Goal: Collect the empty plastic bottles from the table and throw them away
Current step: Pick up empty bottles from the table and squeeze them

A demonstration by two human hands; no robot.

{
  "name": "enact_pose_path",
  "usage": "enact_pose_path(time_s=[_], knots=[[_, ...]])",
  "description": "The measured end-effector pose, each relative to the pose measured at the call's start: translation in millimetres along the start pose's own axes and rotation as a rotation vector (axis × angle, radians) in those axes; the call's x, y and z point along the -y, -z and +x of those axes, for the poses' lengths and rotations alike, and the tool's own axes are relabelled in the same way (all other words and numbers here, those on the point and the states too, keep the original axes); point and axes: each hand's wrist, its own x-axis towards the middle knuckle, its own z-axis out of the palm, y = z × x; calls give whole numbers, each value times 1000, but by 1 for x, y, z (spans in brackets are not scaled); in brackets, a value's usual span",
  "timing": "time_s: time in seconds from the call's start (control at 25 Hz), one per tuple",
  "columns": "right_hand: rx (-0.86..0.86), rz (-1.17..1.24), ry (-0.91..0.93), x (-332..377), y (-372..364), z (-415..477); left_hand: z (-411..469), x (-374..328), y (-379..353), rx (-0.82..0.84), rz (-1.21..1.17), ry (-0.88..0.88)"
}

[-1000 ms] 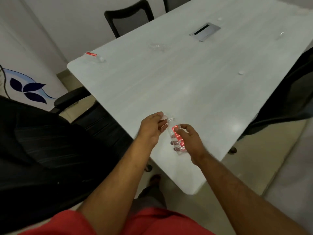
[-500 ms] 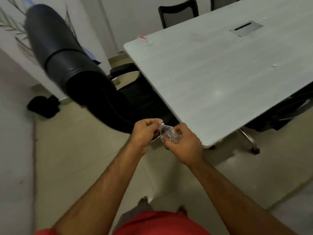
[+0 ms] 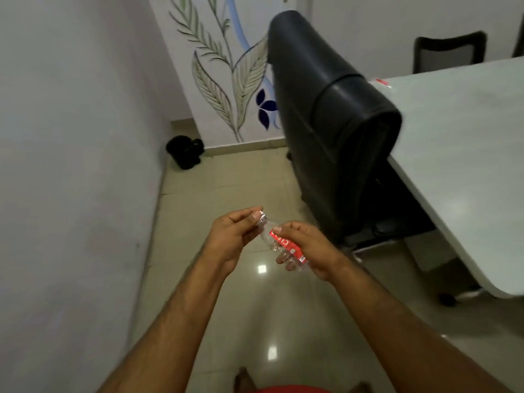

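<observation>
Bottle [image 3: 279, 241], clear plastic with a red label, sits in mid-air between my two hands over the tiled floor [image 3: 226, 188], away from the worktop [image 3: 467, 154], whose near edge runs along the right of the view. Its long axis is tilted, with the capped neck toward 10 o'clock and the base toward 4 o'clock. My right hand [image 3: 307, 249] forms the main grip: fingers wrap the labelled body from beneath and the thumb presses on top, closed firmly on it. My left hand [image 3: 234, 235] meets the neck end, thumb and fingertips pinched around the white cap [image 3: 262, 214], so both hands are closed on the same bottle. Both forearms reach forward from the bottom of the view and converge at the middle. A dark shape on the floor at 11 o'clock, beside the wall corner [image 3: 185, 151], may be a bin or bag; I cannot tell which. A tall black chair back [image 3: 331, 114] stands at 1 o'clock between me and the worktop, where another red-labelled bottle [image 3: 381, 82] appears to lie near the far corner. I judge the carry-off comes next, heading toward 11 o'clock.
</observation>
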Motion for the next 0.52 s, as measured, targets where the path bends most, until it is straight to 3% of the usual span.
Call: enact_pose_path(time_s=[0.2, 0.36, 0.52], knots=[[180, -8, -56, 18, -124, 64, 11, -47, 138, 28, -130, -14], [51, -154, 38, 31, -184, 122, 50, -71, 191, -81, -139, -44], [-277, -885, 394, 43, -224, 189, 120, -96, 212, -395, -30, -33]])
